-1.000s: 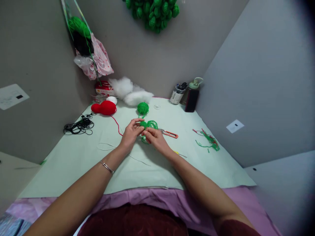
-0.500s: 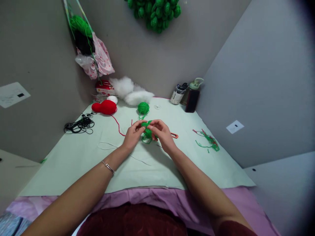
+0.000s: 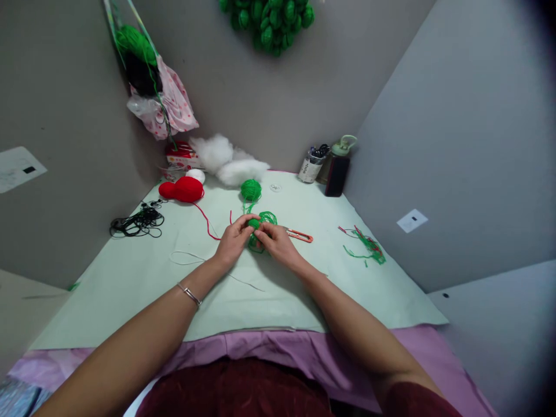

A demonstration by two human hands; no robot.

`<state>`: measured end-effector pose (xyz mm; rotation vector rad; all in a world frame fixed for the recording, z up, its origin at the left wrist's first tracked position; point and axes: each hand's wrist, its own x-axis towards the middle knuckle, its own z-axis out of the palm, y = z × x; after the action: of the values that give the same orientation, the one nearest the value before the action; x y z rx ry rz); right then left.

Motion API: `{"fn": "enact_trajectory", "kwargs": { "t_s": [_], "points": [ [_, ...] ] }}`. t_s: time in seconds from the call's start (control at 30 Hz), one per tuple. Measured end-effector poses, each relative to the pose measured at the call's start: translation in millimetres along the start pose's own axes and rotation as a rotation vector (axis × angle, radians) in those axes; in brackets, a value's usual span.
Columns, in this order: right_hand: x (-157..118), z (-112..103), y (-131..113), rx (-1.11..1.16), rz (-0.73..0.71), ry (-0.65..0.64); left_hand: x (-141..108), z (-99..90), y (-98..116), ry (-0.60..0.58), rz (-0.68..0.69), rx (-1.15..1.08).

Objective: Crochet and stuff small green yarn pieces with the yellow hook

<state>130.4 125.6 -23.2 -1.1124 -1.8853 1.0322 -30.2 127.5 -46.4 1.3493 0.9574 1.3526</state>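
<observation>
Over the middle of the table, my left hand [image 3: 233,240] is closed on a small green crocheted piece [image 3: 253,223]. My right hand [image 3: 278,244] is closed too, its thumb and fingertips pinching the same piece from the right. Loose loops of green yarn [image 3: 268,217] lie just behind the fingers, and more hang below them. Strands run back from there to a ball of green yarn [image 3: 251,190]. Beside my right hand lie orange thread snips [image 3: 300,236]. The fingers partly cover the green piece, so its shape is unclear.
Left of my hands are a red stuffed piece [image 3: 182,189], a tangle of black cord [image 3: 139,222] and a thin white cord [image 3: 186,258]. White stuffing [image 3: 243,172], a pen holder [image 3: 310,167] and a bottle [image 3: 343,147] stand behind. Yarn scraps [image 3: 369,248] lie right.
My right hand has shifted left and closer to my left hand, its fingers curling in. The snips and the yarn loops behind the hands show more. The view has shifted slightly.
</observation>
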Motion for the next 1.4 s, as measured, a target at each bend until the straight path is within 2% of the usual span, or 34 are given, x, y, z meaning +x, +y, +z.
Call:
{"fn": "enact_trajectory", "kwargs": {
  "t_s": [0.13, 0.27, 0.5, 0.77, 0.83, 0.97, 1.1, 1.2, 1.3, 1.4],
  "points": [
    [-4, 12, 0, -0.051, -0.037, 0.009, 0, -1.0, 1, 0.008, -0.038, -0.068],
    [-5, 14, -1, -0.053, -0.046, 0.01, 1, -0.9, 2, -0.044, -0.12, -0.215],
    [-3, -1, -1, 0.011, -0.02, -0.095, 7, -8.8, 8, -0.152, -0.218, -0.421],
    [-3, -24, -5, 0.02, 0.008, -0.22, 12, -17.7, 6, -0.176, -0.24, -0.432],
    [-2, -34, -3, 0.006, 0.023, -0.189, 12, -18.2, 7, -0.157, -0.212, -0.399],
    [6, -53, 1, -0.004, 0.046, -0.023, 9, -14.8, 6, -0.126, -0.151, -0.255],
    [34, -67, 1, -0.028, 0.068, 0.041, 1, -3.4, -6, -0.144, -0.091, -0.037],
    [74, -76, 5, -0.083, 0.074, 0.096, -5, 4.7, -7, -0.181, -0.048, 0.113],
    [124, -84, 13, -0.161, 0.104, 0.221, -6, 4.5, 12, -0.226, -0.002, 0.224],
    [172, -89, 23, -0.215, 0.124, 0.327, 8, -5.0, 44, -0.283, 0.073, 0.324]
  ]
}}
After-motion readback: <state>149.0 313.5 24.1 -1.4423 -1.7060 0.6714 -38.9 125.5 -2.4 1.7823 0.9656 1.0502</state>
